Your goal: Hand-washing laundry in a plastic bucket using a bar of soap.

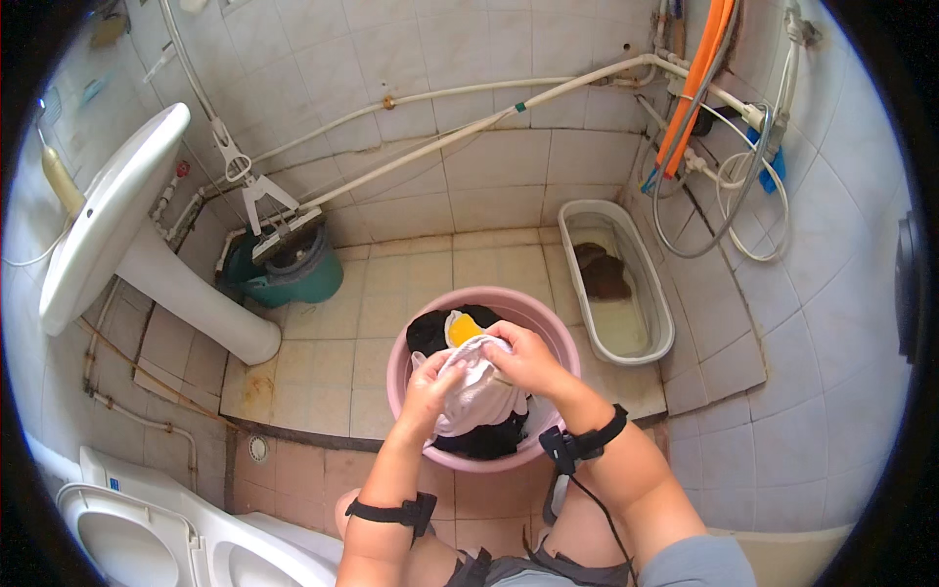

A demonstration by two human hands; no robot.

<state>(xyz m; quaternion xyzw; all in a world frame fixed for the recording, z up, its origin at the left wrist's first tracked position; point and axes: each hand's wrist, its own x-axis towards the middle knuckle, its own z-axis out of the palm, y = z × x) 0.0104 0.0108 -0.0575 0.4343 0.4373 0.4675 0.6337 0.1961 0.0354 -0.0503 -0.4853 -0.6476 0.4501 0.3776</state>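
Note:
My left hand (431,387) and my right hand (527,357) pinch the upper edge of a white cloth garment (477,400) between fingers and thumbs. It hangs within a round pink plastic basin (400,374). A yellow block, possibly soap (463,330), rests on pale cloth just beyond the fingers. Black clothing (484,440) lies in the basin below the white cloth, and more black fabric shows at its far side. The lower part of the white garment merges with the other laundry, so its full shape is hidden.
Right of the basin stands an oblong white tub (667,330) holding water and brown cloth. A green mop bucket (312,282) and a pedestal washbasin (198,293) are at the left. A toilet (213,543) is at the lower left; hoses (733,220) hang at the right.

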